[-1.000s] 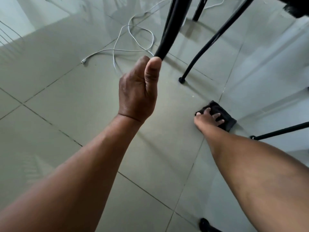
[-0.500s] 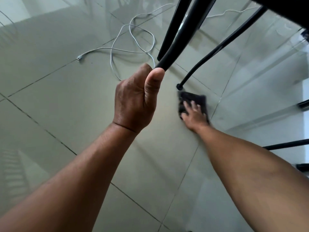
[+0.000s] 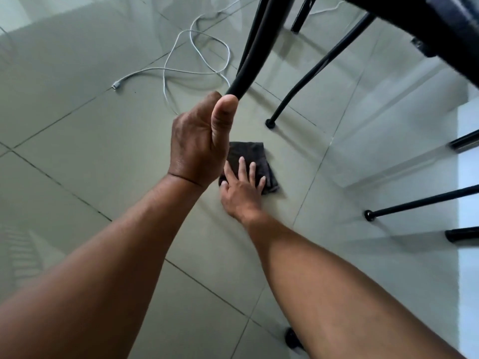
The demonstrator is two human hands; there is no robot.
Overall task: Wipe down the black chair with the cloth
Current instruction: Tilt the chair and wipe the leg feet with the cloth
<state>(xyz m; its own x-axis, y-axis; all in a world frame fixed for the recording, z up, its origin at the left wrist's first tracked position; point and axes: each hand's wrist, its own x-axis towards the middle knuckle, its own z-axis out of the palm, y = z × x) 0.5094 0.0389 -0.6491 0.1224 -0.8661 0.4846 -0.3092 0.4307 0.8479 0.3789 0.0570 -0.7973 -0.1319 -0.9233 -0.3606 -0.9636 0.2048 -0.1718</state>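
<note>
Chair leg (image 3: 255, 45) steeply slanted, foot down-left

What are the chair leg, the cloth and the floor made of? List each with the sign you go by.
Chair leg: probably painted metal or hard plastic; thin, smooth, glossy black with a light streak along it.
Cloth: soft woven fabric, dark and matte, folded flat with visible layered edges.
Floor: glazed ceramic tile, probably; pale, shiny, reflective, with straight grout lines.
</note>
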